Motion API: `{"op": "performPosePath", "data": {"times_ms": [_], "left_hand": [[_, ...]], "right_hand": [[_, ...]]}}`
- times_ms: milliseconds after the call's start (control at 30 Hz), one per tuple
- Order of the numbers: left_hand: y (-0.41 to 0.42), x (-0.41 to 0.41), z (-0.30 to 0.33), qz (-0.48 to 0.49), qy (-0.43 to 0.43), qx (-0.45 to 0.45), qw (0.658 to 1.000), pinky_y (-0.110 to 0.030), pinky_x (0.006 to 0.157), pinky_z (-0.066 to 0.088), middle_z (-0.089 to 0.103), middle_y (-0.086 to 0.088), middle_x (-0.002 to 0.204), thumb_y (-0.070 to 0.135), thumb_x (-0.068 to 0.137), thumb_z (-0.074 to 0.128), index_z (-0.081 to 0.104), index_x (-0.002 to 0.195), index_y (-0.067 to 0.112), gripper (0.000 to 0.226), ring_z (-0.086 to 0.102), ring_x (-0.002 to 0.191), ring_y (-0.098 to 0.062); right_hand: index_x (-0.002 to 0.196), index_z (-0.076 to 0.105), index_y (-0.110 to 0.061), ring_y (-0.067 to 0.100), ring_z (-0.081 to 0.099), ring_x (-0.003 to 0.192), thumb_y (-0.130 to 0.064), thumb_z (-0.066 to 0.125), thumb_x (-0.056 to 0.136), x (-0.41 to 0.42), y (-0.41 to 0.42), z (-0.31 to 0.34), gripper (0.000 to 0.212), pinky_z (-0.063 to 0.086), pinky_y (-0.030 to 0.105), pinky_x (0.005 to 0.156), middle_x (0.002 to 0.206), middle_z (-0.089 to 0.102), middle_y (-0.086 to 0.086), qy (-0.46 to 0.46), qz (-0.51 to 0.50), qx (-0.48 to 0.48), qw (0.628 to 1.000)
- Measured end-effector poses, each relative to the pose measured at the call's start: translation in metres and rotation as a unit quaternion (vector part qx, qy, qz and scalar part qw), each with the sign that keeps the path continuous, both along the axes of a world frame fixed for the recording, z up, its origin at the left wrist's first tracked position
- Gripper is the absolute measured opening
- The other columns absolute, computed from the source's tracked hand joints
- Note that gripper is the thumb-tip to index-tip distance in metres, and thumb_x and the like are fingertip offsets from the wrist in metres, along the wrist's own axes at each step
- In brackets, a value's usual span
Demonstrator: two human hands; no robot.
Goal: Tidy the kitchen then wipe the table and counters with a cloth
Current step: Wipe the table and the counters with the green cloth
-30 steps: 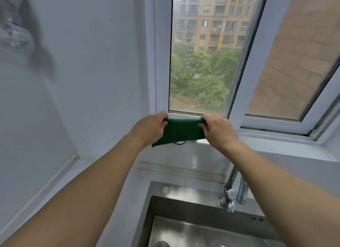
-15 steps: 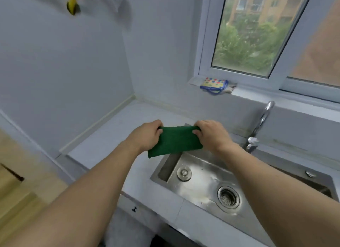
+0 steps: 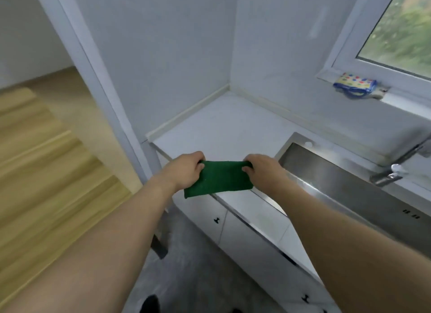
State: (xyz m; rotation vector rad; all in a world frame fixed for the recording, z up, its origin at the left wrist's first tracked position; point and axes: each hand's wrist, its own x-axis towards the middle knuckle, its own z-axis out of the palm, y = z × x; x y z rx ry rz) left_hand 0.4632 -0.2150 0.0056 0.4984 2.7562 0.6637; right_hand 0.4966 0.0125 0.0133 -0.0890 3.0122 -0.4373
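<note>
A folded dark green cloth (image 3: 219,178) is stretched between both hands in the air over the front edge of the white counter (image 3: 224,128). My left hand (image 3: 184,170) grips its left end with curled fingers. My right hand (image 3: 262,170) grips its right end the same way. The cloth hangs level, its lower edge drooping toward the left.
A steel sink (image 3: 345,193) with a tap (image 3: 391,172) sits to the right of the counter. A spotted cloth with a blue loop (image 3: 354,84) lies on the window sill. White cupboard doors (image 3: 210,217) run below. A wooden floor (image 3: 42,168) lies beyond the door frame at left.
The view has swung down and left, from the window to the counter corner and doorway. Both hands kept hold of the green cloth and carried it from over the sink to the counter's front edge.
</note>
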Motion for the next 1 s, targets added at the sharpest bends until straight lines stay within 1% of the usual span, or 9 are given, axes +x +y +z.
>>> {"op": "performPosePath", "data": {"times_ms": [200, 333, 400, 500, 600, 667, 767, 867, 1000], "left_hand": [[-0.142, -0.017, -0.04, 0.046, -0.035, 0.015, 0.998, -0.031, 0.065, 0.04, 0.06, -0.003, 0.095, 0.021, 0.102, 0.04, 0.049, 0.097, 0.022, 0.01, 0.054, 0.082, -0.017], [-0.242, -0.027, -0.079, 0.107, -0.085, 0.013, 0.991, -0.031, 0.069, 0.044, 0.06, -0.006, 0.101, 0.012, 0.1, 0.04, 0.053, 0.104, 0.018, 0.015, 0.055, 0.087, -0.02], [-0.274, -0.031, -0.093, 0.133, -0.097, 0.02, 0.986, -0.032, 0.076, 0.047, 0.061, -0.005, 0.107, 0.007, 0.098, 0.039, 0.056, 0.111, 0.015, 0.023, 0.056, 0.093, -0.021], [-0.323, -0.044, -0.109, 0.17, -0.083, 0.022, 0.982, -0.03, 0.08, 0.045, 0.059, 0.0, 0.108, 0.001, 0.093, 0.042, 0.06, 0.108, 0.017, 0.029, 0.055, 0.097, -0.02], [-0.361, -0.068, -0.124, 0.183, -0.033, -0.03, 0.982, -0.034, 0.091, 0.043, 0.057, -0.005, 0.116, 0.006, 0.093, 0.047, 0.065, 0.114, 0.017, 0.03, 0.051, 0.11, -0.026], [-0.385, -0.091, -0.133, 0.194, -0.006, -0.042, 0.98, -0.035, 0.093, 0.041, 0.055, -0.006, 0.117, 0.01, 0.094, 0.048, 0.065, 0.117, 0.018, 0.03, 0.048, 0.112, -0.027], [-0.408, -0.124, -0.142, 0.212, 0.01, 0.007, 0.977, -0.037, 0.091, 0.045, 0.051, -0.008, 0.114, 0.009, 0.095, 0.048, 0.066, 0.117, 0.016, 0.029, 0.051, 0.107, -0.026], [-0.425, -0.141, -0.152, 0.225, 0.069, 0.029, 0.972, -0.036, 0.086, 0.047, 0.051, -0.006, 0.114, 0.01, 0.095, 0.048, 0.066, 0.119, 0.016, 0.03, 0.053, 0.104, -0.024], [-0.441, -0.13, -0.182, 0.189, 0.02, -0.005, 0.982, -0.032, 0.089, 0.045, 0.05, -0.005, 0.128, 0.013, 0.097, 0.045, 0.059, 0.129, 0.015, 0.035, 0.054, 0.11, -0.024]], "right_hand": [[0.108, 0.06, -0.014, 0.022, 0.058, 0.093, -0.028, 0.044, 0.099, -0.036, -0.14, -0.033, 0.023, 0.047, 0.034, 0.083, 0.103, 0.064, 0.004, -0.037, 0.05, 0.0, 0.998], [0.108, 0.061, -0.013, 0.023, 0.06, 0.092, -0.032, 0.045, 0.099, -0.06, -0.24, -0.062, 0.026, 0.048, 0.033, 0.079, 0.103, 0.064, 0.006, -0.08, 0.103, -0.001, 0.991], [0.11, 0.061, -0.012, 0.023, 0.061, 0.091, -0.033, 0.046, 0.099, -0.067, -0.275, -0.071, 0.028, 0.048, 0.031, 0.075, 0.103, 0.065, 0.007, -0.101, 0.123, 0.0, 0.987], [0.095, 0.058, -0.018, 0.019, 0.059, 0.085, -0.035, 0.053, 0.093, -0.088, -0.329, -0.083, 0.018, 0.044, 0.027, 0.065, 0.092, 0.062, 0.001, -0.118, 0.139, -0.008, 0.983], [0.087, 0.053, -0.024, 0.017, 0.058, 0.081, -0.035, 0.058, 0.088, -0.115, -0.369, -0.091, 0.013, 0.045, 0.028, 0.063, 0.085, 0.056, -0.005, -0.106, 0.16, -0.017, 0.981], [0.09, 0.056, -0.02, 0.016, 0.055, 0.08, -0.033, 0.059, 0.088, -0.139, -0.394, -0.096, 0.014, 0.045, 0.028, 0.064, 0.087, 0.057, -0.003, -0.08, 0.183, -0.009, 0.98], [0.087, 0.056, -0.017, 0.015, 0.048, 0.078, -0.029, 0.06, 0.087, -0.168, -0.419, -0.099, 0.012, 0.037, 0.028, 0.063, 0.084, 0.054, -0.002, -0.021, 0.224, 0.007, 0.974], [0.087, 0.059, -0.015, 0.021, 0.053, 0.079, -0.025, 0.062, 0.085, -0.188, -0.436, -0.111, 0.011, 0.032, 0.028, 0.067, 0.083, 0.058, 0.003, 0.029, 0.274, 0.035, 0.961], [0.104, 0.052, -0.021, 0.02, 0.05, 0.098, -0.04, 0.055, 0.088, -0.183, -0.453, -0.143, 0.025, 0.033, 0.029, 0.082, 0.106, 0.054, 0.0, -0.085, 0.34, 0.123, 0.929]]}}
